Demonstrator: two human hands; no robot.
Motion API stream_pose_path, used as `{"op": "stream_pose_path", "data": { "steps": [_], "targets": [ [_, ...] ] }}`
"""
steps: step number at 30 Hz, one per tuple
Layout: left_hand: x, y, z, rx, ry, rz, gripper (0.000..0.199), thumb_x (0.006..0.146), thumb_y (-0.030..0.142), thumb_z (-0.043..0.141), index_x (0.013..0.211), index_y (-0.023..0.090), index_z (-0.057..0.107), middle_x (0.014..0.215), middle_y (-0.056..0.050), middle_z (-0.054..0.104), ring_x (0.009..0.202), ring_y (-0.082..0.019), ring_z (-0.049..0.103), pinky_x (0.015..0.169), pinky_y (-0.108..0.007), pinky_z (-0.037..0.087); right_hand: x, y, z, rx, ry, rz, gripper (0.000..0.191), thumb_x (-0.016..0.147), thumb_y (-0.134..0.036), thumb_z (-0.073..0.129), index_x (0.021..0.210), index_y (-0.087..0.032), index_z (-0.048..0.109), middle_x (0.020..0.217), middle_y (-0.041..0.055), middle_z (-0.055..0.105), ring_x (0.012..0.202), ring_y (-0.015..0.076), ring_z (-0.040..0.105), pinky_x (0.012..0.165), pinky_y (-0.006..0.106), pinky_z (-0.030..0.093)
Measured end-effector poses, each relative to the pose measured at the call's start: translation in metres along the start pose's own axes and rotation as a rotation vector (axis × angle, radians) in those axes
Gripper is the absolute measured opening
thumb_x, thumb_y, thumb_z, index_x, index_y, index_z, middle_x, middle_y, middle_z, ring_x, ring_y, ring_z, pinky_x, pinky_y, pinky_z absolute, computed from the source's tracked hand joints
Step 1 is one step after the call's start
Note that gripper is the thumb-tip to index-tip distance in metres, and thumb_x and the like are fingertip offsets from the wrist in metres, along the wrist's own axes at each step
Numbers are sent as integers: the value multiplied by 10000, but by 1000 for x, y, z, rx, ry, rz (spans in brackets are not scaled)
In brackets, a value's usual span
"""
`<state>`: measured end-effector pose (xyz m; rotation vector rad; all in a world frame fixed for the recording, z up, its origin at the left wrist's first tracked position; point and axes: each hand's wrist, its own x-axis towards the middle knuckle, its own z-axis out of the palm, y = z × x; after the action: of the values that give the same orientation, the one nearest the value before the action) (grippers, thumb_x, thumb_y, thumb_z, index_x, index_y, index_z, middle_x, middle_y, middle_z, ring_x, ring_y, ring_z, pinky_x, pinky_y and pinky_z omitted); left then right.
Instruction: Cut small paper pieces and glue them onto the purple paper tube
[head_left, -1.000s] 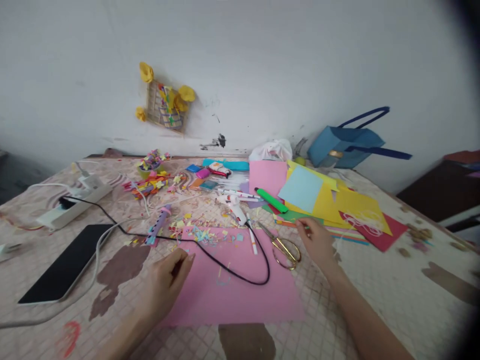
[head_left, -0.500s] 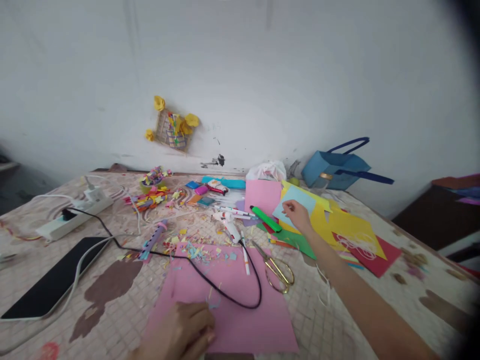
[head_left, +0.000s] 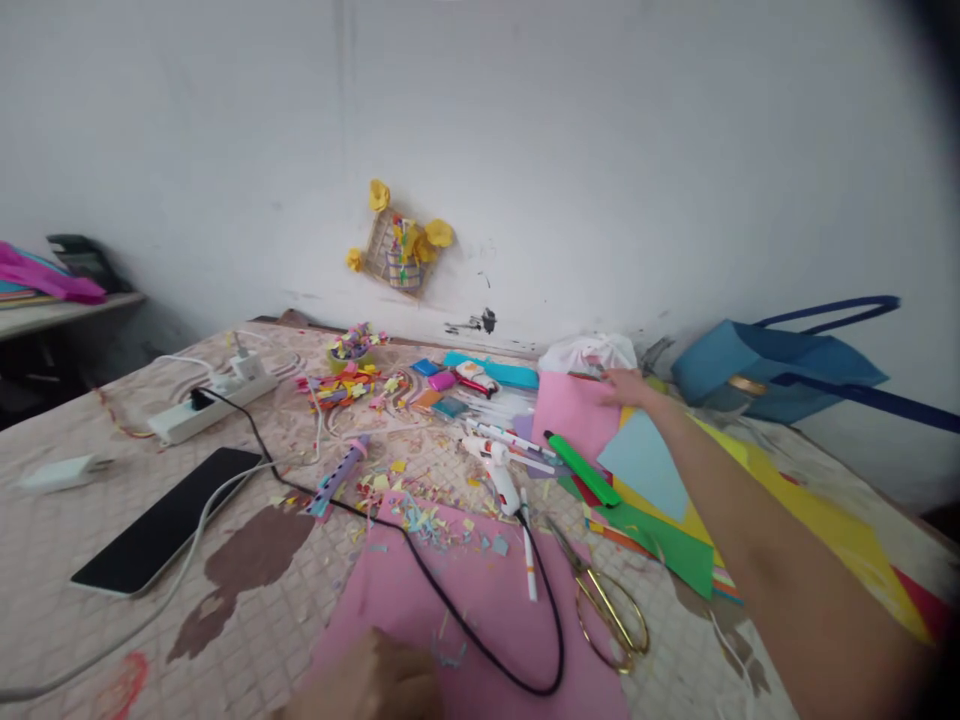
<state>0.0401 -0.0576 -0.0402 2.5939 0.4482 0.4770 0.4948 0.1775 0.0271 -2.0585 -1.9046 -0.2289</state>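
My left hand point(head_left: 375, 680) is low at the front edge, blurred, over the large pink sheet point(head_left: 480, 620); its fingers are curled and what they hold, if anything, is hidden. My right hand point(head_left: 626, 388) reaches far over the table to the top right corner of a smaller pink paper point(head_left: 568, 405), beside a white plastic bag point(head_left: 589, 353). Its fingers are partly spread on that paper's edge; a firm hold cannot be made out. Under my right forearm lie light blue paper point(head_left: 646, 465) and yellow paper point(head_left: 802, 495).
A white glue gun point(head_left: 501, 478) with a black cable, gold-handled scissors point(head_left: 609, 605) and a green cutter point(head_left: 581, 468) lie centrally. Left are a black tablet point(head_left: 169, 520) and a power strip point(head_left: 214, 405). A blue bag point(head_left: 787, 370) stands at the back right.
My right hand has moved from above the light blue paper to the smaller pink paper's corner, farther back. My left hand has sunk slightly lower in view. The view has turned left.
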Motion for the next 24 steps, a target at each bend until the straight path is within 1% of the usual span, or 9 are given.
{"op": "stream_pose_path", "data": {
  "steps": [5,8,11,14,17,19,20,21,24],
  "targets": [
    [-6,-3,6,-16,-9,-28,257,914,304,338,730,194,479,677,-22,613,587,-118,540,525,-231,363,-5,-2,-21,1,66,-9,283,886,-285,512,1142,-165,531,1151,82,553,948,195,578,792,394,496],
    [-9,-5,11,15,22,-60,196,897,279,384,755,192,490,693,-20,611,612,-120,557,539,-225,368,-13,-5,-49,-3,234,31,246,896,-291,493,1106,-177,552,1130,79,567,924,180,580,789,377,494],
    [-12,-7,10,25,88,-99,157,894,198,371,821,196,510,709,-16,613,615,-111,556,549,-209,371,-31,-15,-85,8,449,66,257,882,-324,493,1015,-123,582,903,108,637,824,216,583,726,361,448],
    [-14,-11,6,8,191,-147,185,895,166,357,824,188,527,697,-14,605,594,-95,543,557,-191,376,-64,-30,-120,36,603,42,282,883,-369,454,980,-146,597,865,111,633,796,218,570,688,335,402],
    [-18,-15,-1,15,360,-267,173,875,183,397,774,170,537,645,-3,586,554,-89,525,539,-190,369,-109,-49,-148,76,696,7,317,895,-386,403,1034,-164,581,903,105,619,825,220,561,680,337,399],
    [-19,-18,-5,31,488,-345,262,860,268,445,623,168,491,520,25,493,467,-84,454,481,-197,331,-141,-62,-161,179,760,-49,326,871,-407,456,1007,-146,598,888,117,624,798,226,559,659,348,400],
    [-20,-19,-8,28,535,-386,340,872,292,421,557,170,453,481,32,451,441,-81,425,473,-202,320,-156,-68,-167,255,749,-80,321,865,-402,478,1009,-144,603,893,120,627,796,220,558,663,349,403],
    [-20,-19,-10,1,547,-428,384,891,303,380,539,168,451,475,29,448,441,-82,431,488,-206,331,-171,-73,-171,318,790,-90,304,844,-398,520,986,-147,619,875,122,632,766,212,558,651,351,403],
    [-18,-18,-16,-113,515,-471,433,919,334,288,588,165,509,484,25,465,455,-91,459,522,-217,368,-208,-81,-175,522,714,-29,287,790,-381,607,994,-182,636,872,103,651,711,200,567,625,356,400]
  ]
}}
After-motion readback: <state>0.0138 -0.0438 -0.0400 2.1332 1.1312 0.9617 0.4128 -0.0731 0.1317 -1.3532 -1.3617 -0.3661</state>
